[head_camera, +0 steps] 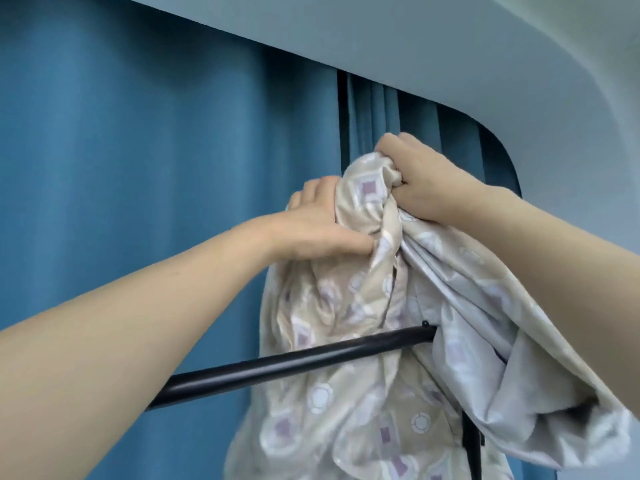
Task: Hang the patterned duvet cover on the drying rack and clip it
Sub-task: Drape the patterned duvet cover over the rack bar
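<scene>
The patterned duvet cover [367,403], beige with white circles and purple squares, hangs bunched in the middle right of the head view. My left hand [322,223] grips a fold at its upper left. My right hand [426,181] is fisted around the topmost bunch, higher than the left. Both hands hold the cloth above the black horizontal bar of the drying rack [284,365]. The fabric falls on both sides of the bar's right end and hides it. A black upright post [471,445] shows between the folds at the lower right. No clip is in view.
A blue curtain [138,168] fills the background behind the rack. A pale wall and ceiling edge [450,46] curve across the top right. The bar's left part, under my left forearm, carries nothing.
</scene>
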A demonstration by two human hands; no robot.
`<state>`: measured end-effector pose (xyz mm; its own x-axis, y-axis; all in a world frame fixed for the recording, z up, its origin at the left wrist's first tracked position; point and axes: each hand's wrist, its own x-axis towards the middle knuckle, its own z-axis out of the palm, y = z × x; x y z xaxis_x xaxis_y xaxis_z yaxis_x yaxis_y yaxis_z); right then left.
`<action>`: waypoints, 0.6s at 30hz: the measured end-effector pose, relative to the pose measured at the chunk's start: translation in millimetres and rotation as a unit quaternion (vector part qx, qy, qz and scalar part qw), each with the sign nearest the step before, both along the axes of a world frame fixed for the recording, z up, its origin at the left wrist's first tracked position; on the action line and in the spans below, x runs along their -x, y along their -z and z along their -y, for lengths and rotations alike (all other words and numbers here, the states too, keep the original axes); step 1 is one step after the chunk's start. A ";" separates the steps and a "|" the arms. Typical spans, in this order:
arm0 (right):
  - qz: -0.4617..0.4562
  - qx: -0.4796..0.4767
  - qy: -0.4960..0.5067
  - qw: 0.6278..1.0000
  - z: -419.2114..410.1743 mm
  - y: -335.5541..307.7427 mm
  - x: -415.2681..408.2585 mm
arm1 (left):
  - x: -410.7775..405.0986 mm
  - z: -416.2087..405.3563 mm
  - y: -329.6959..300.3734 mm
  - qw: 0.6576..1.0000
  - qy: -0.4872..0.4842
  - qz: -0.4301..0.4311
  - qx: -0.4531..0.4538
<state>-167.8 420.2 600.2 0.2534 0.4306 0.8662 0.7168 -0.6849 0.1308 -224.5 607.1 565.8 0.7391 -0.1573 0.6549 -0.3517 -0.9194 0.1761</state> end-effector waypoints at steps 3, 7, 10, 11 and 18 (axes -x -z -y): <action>-0.053 0.000 -0.037 0.998 1.5 5.9 -8.0 | -15.0 9.9 -5.0 0.996 0.038 0.009 0.076; -0.131 -0.092 -0.102 0.982 16.9 25.8 -3.0 | -43.7 13.3 -6.2 0.948 0.104 0.056 0.296; -0.334 -0.046 -0.041 0.941 44.9 45.7 2.6 | -56.4 9.5 -3.2 0.913 0.120 0.073 0.383; -0.383 0.000 0.036 0.923 54.0 54.9 1.2 | -59.0 7.7 -2.2 0.906 0.123 0.073 0.399; -0.317 0.004 0.209 0.925 66.0 102.5 -49.0 | -64.3 14.2 6.2 0.846 0.227 0.077 0.476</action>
<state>-118.8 354.3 497.7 0.8553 0.1862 0.4835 0.3237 -0.9207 -0.2182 -160.2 592.8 559.6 0.6378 0.2512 0.7281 -0.7170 -0.1519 0.6804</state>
